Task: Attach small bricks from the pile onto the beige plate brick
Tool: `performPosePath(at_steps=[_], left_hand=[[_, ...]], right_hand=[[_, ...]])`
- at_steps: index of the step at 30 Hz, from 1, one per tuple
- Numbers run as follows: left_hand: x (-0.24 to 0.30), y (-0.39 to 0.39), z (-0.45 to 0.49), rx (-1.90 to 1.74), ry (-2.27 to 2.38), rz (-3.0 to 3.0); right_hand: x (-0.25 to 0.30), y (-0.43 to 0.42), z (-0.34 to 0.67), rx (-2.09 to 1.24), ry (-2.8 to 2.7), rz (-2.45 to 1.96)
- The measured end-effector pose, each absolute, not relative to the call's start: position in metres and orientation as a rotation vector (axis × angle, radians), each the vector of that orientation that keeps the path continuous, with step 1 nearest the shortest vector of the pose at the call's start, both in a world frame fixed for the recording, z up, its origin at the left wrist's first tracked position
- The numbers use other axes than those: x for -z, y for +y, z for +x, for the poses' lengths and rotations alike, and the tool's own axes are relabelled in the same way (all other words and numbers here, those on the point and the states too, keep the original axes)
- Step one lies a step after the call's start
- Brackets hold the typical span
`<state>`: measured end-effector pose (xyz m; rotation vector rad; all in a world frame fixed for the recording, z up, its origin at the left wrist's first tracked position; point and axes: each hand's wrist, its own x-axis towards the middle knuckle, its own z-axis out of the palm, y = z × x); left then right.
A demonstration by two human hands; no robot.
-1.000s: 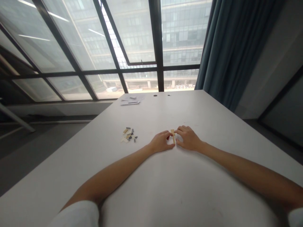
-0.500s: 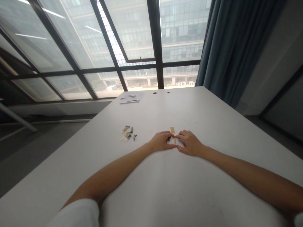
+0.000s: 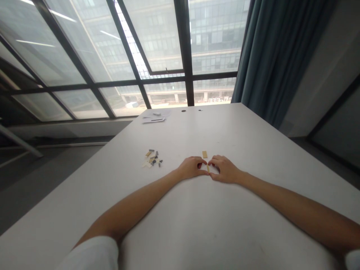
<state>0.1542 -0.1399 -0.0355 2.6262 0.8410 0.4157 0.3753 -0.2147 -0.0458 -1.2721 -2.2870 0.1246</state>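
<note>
Left hand (image 3: pixel 190 167) and right hand (image 3: pixel 226 170), fingers partly open, hold one yellow strip (image 3: pixel 208 169), now clear of the yellow plate (image 3: pixel 204 154) at twelve o'clock, so handled separately.

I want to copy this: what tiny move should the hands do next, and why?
Maybe slide the strip toward the plate: the left hand and right hand have the strip between them, and the plate lies just beyond, apart from it.

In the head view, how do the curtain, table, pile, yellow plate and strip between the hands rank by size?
1. Table
2. Curtain
3. Pile
4. Yellow plate
5. Strip, by what shows
</note>
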Motion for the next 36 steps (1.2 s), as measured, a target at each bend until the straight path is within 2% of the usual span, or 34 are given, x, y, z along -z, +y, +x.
performPosePath(at_steps=[19,28,31,36], left_hand=[[0.029,-0.141,0.153,-0.363,0.695,2.63],[0.032,-0.139,0.155,-0.384,0.681,2.628],[0.033,-0.138,0.156,-0.469,0.793,2.657],[0.035,-0.126,0.156,-0.818,1.239,2.561]], right_hand=[[0.038,-0.205,0.391,-0.097,-2.211,-1.523],[0.021,-0.18,0.415,0.045,-2.08,-1.58],[0.02,-0.166,0.418,0.062,-2.074,-1.548],[0.029,-0.139,0.421,0.048,-2.053,-1.557]])
